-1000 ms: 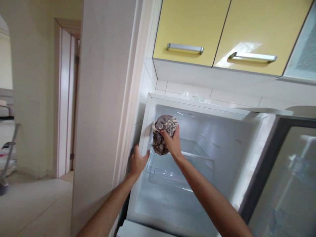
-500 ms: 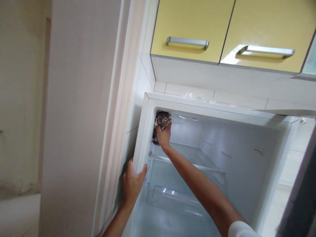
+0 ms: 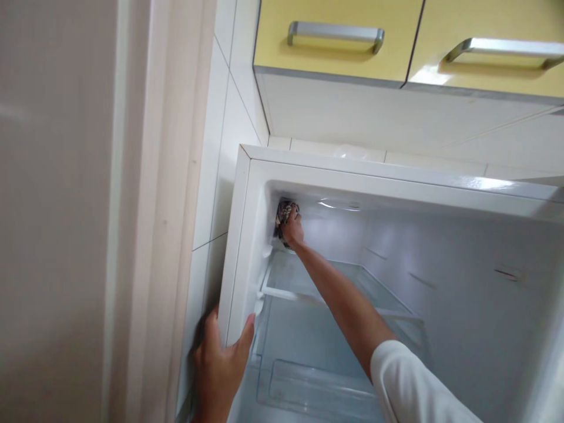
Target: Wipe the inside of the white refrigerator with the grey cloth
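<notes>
A dark patterned cloth (image 3: 286,212) is bunched in my right hand (image 3: 293,228), deep in the upper left corner of an open refrigerator (image 3: 396,179). It is pressed against the inner left wall, close under the ceiling, and my fingers are closed round it. My left hand (image 3: 222,358) grips the refrigerator's left front edge, thumb on the inner side and fingers round the outer side; some fingertips are hidden behind the edge. Below my right hand lies a glass shelf (image 3: 304,276) with a white front rim.
Yellow cupboards (image 3: 343,56) with metal handles hang above the refrigerator. A pale door frame (image 3: 167,205) and a tiled wall (image 3: 224,170) stand close on the left. Lower inside the refrigerator is a clear drawer (image 3: 317,385). Clear plastic (image 3: 352,151) lies on top.
My right hand has moved deeper into the refrigerator with the cloth, toward the back. My left hand still holds the edge. The camera has come closer.
</notes>
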### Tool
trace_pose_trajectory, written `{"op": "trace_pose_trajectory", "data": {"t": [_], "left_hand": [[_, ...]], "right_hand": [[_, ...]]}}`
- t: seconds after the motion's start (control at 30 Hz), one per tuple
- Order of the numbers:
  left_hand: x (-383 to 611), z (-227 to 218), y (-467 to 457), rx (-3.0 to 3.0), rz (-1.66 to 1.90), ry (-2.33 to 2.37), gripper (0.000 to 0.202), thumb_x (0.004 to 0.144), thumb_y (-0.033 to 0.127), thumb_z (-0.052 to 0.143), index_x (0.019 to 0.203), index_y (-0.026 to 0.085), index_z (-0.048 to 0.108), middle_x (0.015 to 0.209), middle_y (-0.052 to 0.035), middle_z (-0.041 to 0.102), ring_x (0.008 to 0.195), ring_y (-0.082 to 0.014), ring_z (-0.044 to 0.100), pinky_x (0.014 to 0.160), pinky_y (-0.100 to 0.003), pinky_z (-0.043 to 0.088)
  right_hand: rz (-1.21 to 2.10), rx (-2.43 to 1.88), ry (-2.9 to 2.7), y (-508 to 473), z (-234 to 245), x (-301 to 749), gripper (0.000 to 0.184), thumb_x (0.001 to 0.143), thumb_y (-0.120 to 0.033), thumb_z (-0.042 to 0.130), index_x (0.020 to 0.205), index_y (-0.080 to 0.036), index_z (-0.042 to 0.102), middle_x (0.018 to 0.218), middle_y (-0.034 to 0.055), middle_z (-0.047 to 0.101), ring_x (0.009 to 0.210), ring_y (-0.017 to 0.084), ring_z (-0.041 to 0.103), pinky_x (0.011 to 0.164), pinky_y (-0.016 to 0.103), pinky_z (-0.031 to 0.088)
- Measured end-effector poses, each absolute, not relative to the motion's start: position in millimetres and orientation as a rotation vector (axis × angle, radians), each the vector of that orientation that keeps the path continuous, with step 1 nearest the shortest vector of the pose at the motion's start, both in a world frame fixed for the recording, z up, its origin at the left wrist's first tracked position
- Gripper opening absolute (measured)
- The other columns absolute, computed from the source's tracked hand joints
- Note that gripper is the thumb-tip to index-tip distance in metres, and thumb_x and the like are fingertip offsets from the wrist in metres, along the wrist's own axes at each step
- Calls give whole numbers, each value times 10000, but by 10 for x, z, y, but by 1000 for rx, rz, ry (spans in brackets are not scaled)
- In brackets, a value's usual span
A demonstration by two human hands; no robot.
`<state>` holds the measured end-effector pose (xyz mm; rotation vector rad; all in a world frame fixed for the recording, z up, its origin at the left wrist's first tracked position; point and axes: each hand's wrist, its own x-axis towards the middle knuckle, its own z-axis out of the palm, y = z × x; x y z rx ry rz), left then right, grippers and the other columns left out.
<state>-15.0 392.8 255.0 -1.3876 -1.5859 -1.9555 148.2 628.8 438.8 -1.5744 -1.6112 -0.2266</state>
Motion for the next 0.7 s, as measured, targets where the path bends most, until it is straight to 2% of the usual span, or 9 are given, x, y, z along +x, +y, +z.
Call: {"op": "trace_pose_trajectory", "data": {"t": [0.07, 0.17, 0.33, 0.5, 0.7], "left_hand": [[-155, 2549, 3930, -1379, -1946, -1578, 537, 869, 700, 590, 1109, 223, 650, 841, -73, 770, 707, -270, 758, 567, -329, 579], [-166, 2544, 3942, -1380, -1947, -1558, 569, 866, 730, 571, 1114, 223, 648, 840, -71, 770, 687, -264, 754, 553, -325, 578], [-175, 2540, 3944, -1395, -1939, -1569, 598, 859, 769, 547, 1082, 222, 644, 758, -49, 750, 594, -244, 726, 472, -293, 533], [-173, 2539, 3935, -1395, -1951, -1574, 607, 857, 774, 546, 1075, 216, 643, 779, -62, 752, 626, -253, 733, 506, -304, 553], [-157, 2543, 3924, -1376, -1973, -1632, 588, 852, 748, 567, 1088, 216, 647, 819, -79, 758, 683, -277, 746, 558, -336, 578]], "right_hand": [[-326, -1601, -1669, 6364, 4392, 1549, 719, 956, -242, 420, 1627, -278, 165, 1538, 178, 411, 1224, 316, 576, 934, 392, 515], [-462, -1636, -1737, 6451, 4426, 1651, 664, 981, -237, 382, 1621, -318, 225, 1515, 170, 434, 1214, 326, 560, 913, 403, 512], [-641, -1669, -1801, 6437, 4529, 2025, 629, 960, -260, 486, 1570, -343, 356, 1494, 158, 467, 1205, 328, 542, 937, 404, 484], [-677, -1848, -1472, 6212, 4578, 2794, 593, 963, -283, 479, 1544, -231, 375, 1427, 229, 479, 1168, 352, 572, 941, 451, 479], [-519, -2050, -1079, 5985, 4589, 3595, 543, 972, -194, 322, 1493, -75, 412, 1328, 327, 504, 1117, 360, 637, 895, 479, 500]]}}
